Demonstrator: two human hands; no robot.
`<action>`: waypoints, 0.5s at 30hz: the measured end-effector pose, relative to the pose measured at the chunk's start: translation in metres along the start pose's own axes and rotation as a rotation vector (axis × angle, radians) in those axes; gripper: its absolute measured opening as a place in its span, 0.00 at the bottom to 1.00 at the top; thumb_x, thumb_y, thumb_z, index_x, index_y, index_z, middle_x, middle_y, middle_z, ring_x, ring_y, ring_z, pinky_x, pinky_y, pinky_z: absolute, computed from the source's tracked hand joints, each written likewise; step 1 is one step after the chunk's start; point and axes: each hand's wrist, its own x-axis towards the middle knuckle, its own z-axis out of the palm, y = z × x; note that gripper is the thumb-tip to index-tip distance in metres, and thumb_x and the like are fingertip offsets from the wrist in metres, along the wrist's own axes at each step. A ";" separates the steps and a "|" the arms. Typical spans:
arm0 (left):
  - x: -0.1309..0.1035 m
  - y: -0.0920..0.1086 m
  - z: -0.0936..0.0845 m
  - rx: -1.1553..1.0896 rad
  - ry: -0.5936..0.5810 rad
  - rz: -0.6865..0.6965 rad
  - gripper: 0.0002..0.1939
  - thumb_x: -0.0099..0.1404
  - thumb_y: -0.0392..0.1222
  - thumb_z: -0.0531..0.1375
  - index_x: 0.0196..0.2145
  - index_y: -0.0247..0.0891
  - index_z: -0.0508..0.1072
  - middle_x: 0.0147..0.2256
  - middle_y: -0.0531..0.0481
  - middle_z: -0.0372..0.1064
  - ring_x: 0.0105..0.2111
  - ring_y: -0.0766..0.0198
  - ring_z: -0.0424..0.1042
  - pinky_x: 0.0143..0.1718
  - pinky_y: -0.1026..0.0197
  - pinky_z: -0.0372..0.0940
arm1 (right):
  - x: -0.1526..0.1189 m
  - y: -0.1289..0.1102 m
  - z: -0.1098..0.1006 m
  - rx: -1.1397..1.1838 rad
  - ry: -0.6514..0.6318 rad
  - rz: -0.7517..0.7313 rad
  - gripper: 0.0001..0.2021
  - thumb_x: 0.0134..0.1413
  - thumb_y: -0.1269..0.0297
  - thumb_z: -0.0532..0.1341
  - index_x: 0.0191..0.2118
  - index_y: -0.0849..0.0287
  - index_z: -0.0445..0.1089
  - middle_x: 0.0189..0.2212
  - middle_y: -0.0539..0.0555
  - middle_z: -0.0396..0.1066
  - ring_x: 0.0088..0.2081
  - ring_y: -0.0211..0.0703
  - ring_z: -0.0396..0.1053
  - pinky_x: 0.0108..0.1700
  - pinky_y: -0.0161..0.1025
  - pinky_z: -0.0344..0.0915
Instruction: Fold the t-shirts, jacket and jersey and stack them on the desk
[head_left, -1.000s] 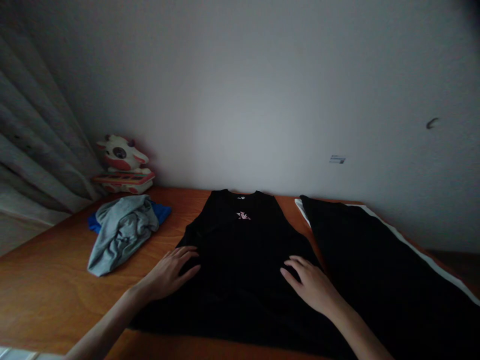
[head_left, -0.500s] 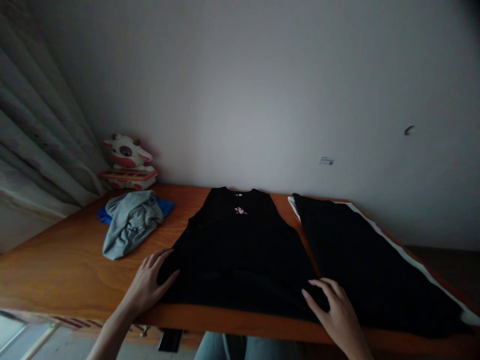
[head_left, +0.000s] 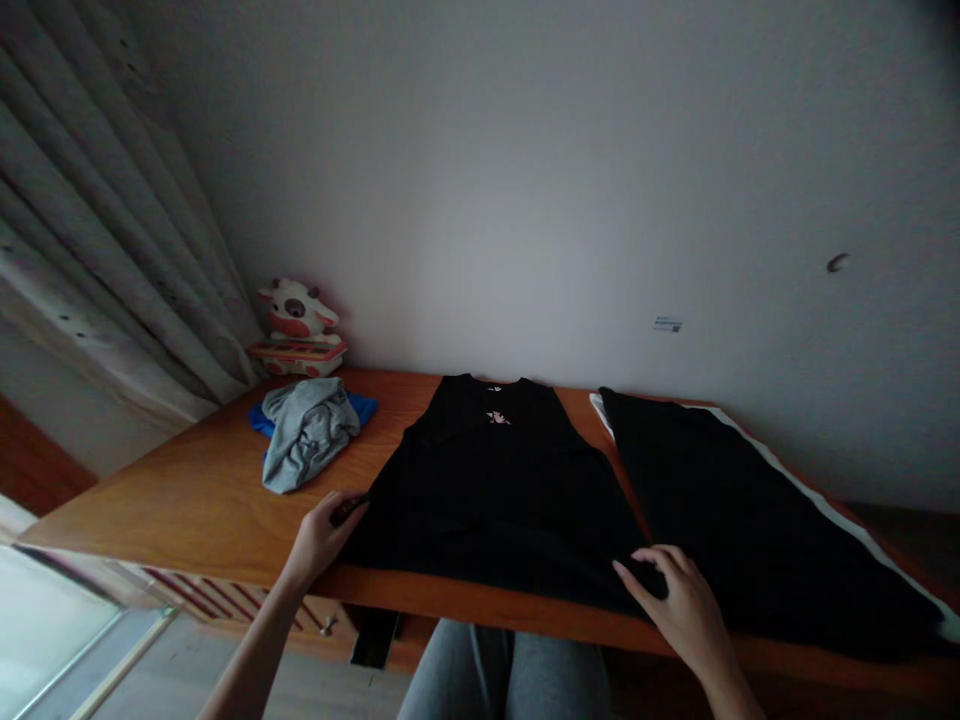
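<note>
Orange-brown wooden counter (head_left: 187,505) under black fabric top (head_left: 495,490): left hand (head_left: 319,538) grip pinches side edge, right hand (head_left: 686,605) grip can't tell; best tension evenly.

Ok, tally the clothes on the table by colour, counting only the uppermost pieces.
Black: 2 (printed top, white-edged cloth)
Grey: 1 (crumpled cloth)
Total: 3

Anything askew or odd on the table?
Only the grey cloth: it lies in a crumpled heap over a blue cloth, left of the black top, which is spread out mostly smooth. No spill or damage visible, though dark fabric could hide flaws.
</note>
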 end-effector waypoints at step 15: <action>-0.008 0.017 -0.008 -0.297 0.029 -0.172 0.37 0.50 0.76 0.64 0.41 0.40 0.70 0.24 0.54 0.72 0.23 0.66 0.67 0.25 0.66 0.62 | 0.002 0.010 -0.020 0.232 -0.193 0.341 0.28 0.40 0.40 0.67 0.44 0.53 0.74 0.36 0.56 0.78 0.42 0.57 0.77 0.48 0.49 0.73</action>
